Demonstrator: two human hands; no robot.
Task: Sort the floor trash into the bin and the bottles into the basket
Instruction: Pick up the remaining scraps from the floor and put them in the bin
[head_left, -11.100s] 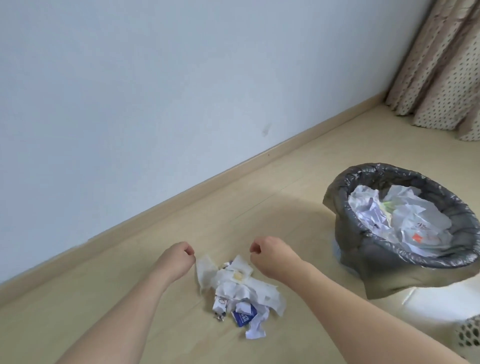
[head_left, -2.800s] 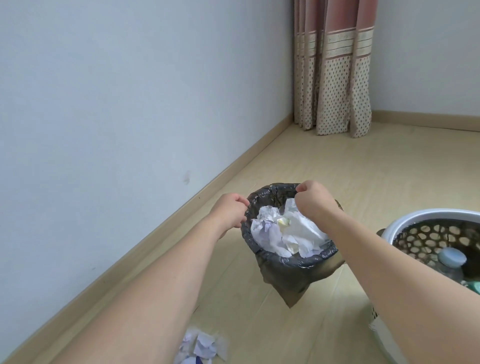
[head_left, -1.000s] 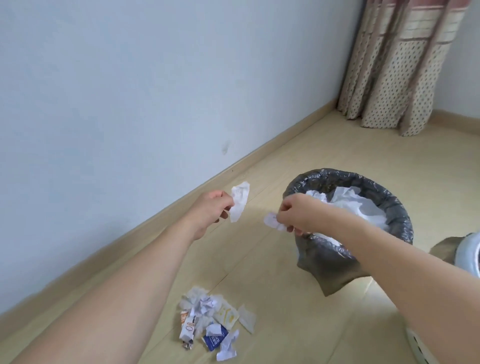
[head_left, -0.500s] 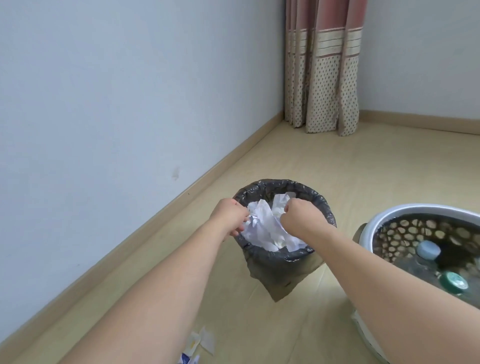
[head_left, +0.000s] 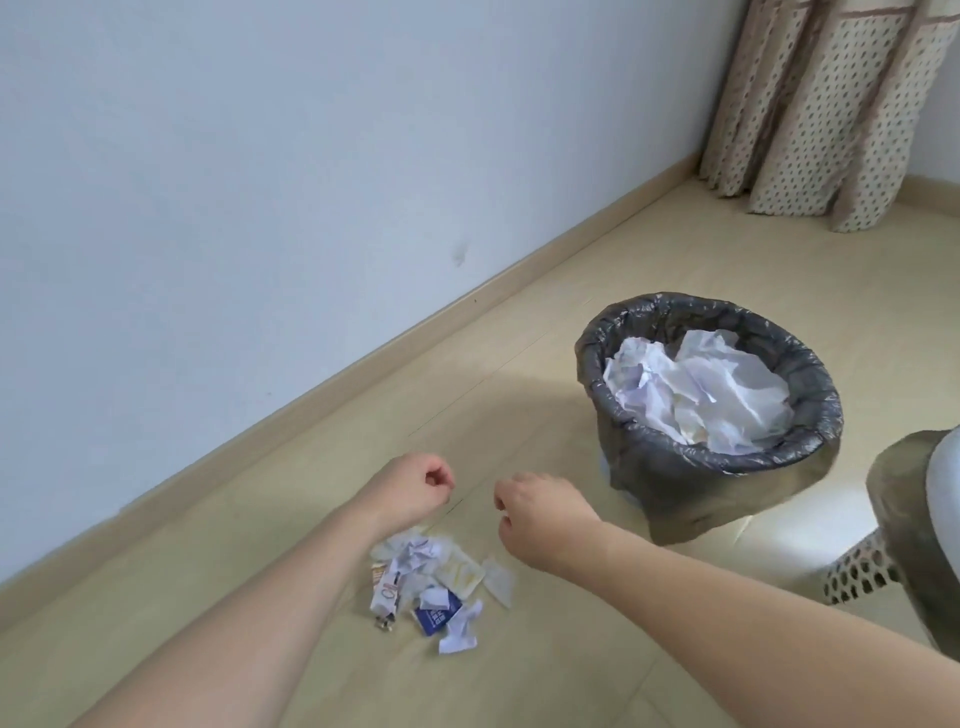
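Observation:
A small pile of floor trash (head_left: 431, 582) lies on the wooden floor: crumpled white paper, a blue wrapper and a small white box. My left hand (head_left: 413, 491) hovers just above its far left side, fingers curled, holding nothing. My right hand (head_left: 540, 512) hovers above its far right side, fingers also curled and empty. The bin (head_left: 649, 457), lined with a dark bag, stands to the right and is nearly full of crumpled paper. Only an edge of the white perforated basket (head_left: 862, 569) shows at the right border; no bottles are visible.
A pale wall with a wooden skirting board (head_left: 311, 400) runs diagonally behind the pile. Dotted curtains (head_left: 831, 104) hang in the far right corner. Bare floor lies between the pile and the wall.
Both hands have come away from the bin's opening and down to the floor pile, empty. The paper scraps they held a second ago are gone from them. The view has tilted down.

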